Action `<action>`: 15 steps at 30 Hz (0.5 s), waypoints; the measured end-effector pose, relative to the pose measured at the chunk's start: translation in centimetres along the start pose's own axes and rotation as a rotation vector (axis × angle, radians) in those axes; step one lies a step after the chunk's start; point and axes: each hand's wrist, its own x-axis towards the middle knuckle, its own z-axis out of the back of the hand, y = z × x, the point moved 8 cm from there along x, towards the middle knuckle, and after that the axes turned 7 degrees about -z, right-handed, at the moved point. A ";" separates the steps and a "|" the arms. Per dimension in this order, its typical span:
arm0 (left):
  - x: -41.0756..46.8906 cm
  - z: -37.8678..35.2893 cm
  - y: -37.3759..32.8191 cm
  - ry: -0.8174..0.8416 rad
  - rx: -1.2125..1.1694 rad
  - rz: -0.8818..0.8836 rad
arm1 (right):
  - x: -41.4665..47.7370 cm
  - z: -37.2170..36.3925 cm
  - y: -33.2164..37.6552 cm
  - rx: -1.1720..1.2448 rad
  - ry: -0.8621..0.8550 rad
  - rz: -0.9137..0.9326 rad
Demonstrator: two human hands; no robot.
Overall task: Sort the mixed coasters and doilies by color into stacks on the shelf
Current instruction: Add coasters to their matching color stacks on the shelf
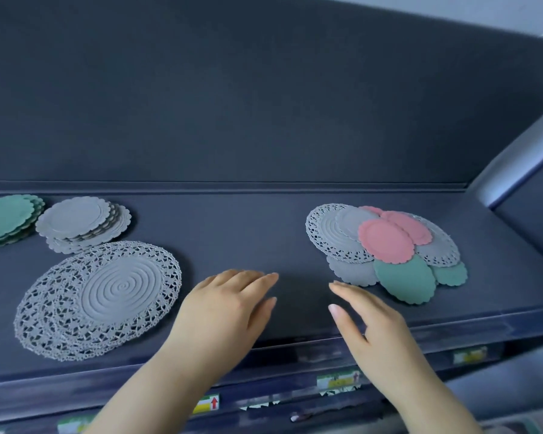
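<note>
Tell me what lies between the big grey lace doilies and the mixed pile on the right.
In the head view, only the left hand and right hand, both empty with fingers extended, over bare dark shelf; no coaster or doily lies there.

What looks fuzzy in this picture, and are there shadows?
Head view: the shelf-edge labels are smeared and unreadable; the big lace doily shows crisp holes; light is soft, with only faint shadow on the shelf under the left hand and right hand.

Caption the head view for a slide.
Left hand and right hand open over the shelf, between the grey doily stack and the mixed pile.
</note>
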 end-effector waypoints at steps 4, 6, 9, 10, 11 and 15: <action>1.8 -1.7 -0.8 0.032 0.021 0.010 | 1.7 2.4 -2.8 0.022 -0.067 -0.028; 3.1 -2.2 -1.6 0.040 0.029 0.035 | 2.9 3.5 -4.1 0.018 -0.068 -0.033; 4.9 -3.0 -3.5 0.035 0.035 0.061 | 4.9 5.2 -5.8 -0.020 -0.037 0.000; 5.5 -3.4 -4.2 0.037 0.036 0.068 | 5.7 5.8 -6.3 -0.034 -0.025 0.009; 6.0 -3.7 -4.8 0.037 0.038 0.075 | 6.5 6.5 -6.9 -0.051 -0.011 0.013; 8.6 -5.0 -7.4 0.020 0.057 0.109 | 9.9 8.2 -9.0 -0.133 0.079 0.037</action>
